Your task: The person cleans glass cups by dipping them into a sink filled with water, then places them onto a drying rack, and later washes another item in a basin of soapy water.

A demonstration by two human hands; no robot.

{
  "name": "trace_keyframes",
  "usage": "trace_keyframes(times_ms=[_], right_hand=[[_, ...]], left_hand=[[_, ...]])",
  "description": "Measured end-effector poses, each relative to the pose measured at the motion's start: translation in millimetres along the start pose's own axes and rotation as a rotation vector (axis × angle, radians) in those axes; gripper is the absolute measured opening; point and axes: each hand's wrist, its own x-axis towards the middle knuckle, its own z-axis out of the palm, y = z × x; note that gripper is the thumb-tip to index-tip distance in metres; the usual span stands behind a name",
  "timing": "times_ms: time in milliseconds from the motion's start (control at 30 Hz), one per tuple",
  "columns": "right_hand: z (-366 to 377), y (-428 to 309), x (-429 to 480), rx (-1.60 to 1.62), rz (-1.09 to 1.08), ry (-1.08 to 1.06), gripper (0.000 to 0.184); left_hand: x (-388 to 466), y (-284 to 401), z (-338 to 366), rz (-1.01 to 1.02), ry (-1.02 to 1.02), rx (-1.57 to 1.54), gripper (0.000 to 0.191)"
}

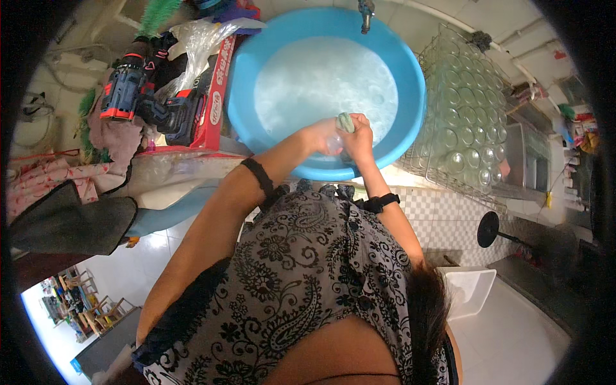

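Note:
A large blue plastic basin [406,110] of cloudy, sudsy water stands before me. Over its near part my two hands meet. My left hand [321,137] is closed around a small clear vessel [334,143], seemingly glass. My right hand [360,138] holds a pale green cloth or scouring pad [345,122] against the top of that vessel. Fingers cover much of both items, so the vessel's full shape is hidden. A metal faucet [366,21] hangs over the far rim of the basin.
Right of the basin, a wire rack [426,168] carries many clear glass jars [455,113]. At left, a cordless drill [126,89] lies by a red box [222,82] with plastic bags [202,41]. A white plastic bin [474,291] sits on the floor at lower right.

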Motion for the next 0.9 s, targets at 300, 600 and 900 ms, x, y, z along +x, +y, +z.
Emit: trace_keyframes(times_ms=[300, 600, 900], right_hand=[[13, -1, -4, -0.27, 0.005, -0.074, 0.026], [8, 11, 2, 0.28, 0.081, -0.177, 0.032], [-35, 1, 10, 1.153, 0.693, 0.215, 0.023]], left_hand=[[28, -2, -25, 0.124, 0.261, 0.311, 0.038], [24, 6, -33, 0.149, 0.017, 0.264, 0.045], [27, 18, -62, 0.454, 0.35, 0.414, 0.031]])
